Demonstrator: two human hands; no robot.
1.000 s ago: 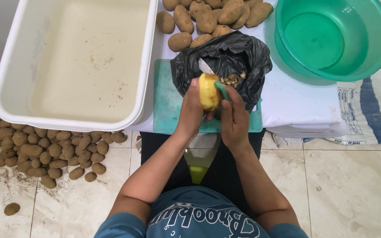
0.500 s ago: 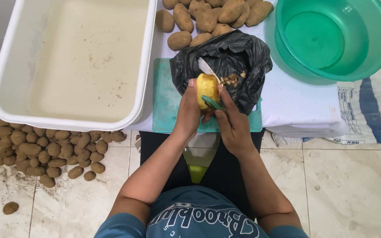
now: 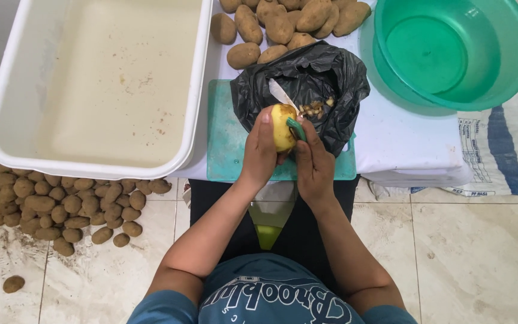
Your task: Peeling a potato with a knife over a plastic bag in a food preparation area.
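Gripping a half-peeled yellow potato upright in left hand, fingers wrapped round; right hand pinching green-handled peeler against its right side, above black plastic bag.

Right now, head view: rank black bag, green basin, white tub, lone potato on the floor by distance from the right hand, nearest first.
From the right hand:
1. Black bag, just ahead of the hand, on the cutting board.
2. Green basin, ahead and to the right.
3. White tub, ahead and to the left, slightly farther than the basin.
4. Lone potato on the floor, far left, low.
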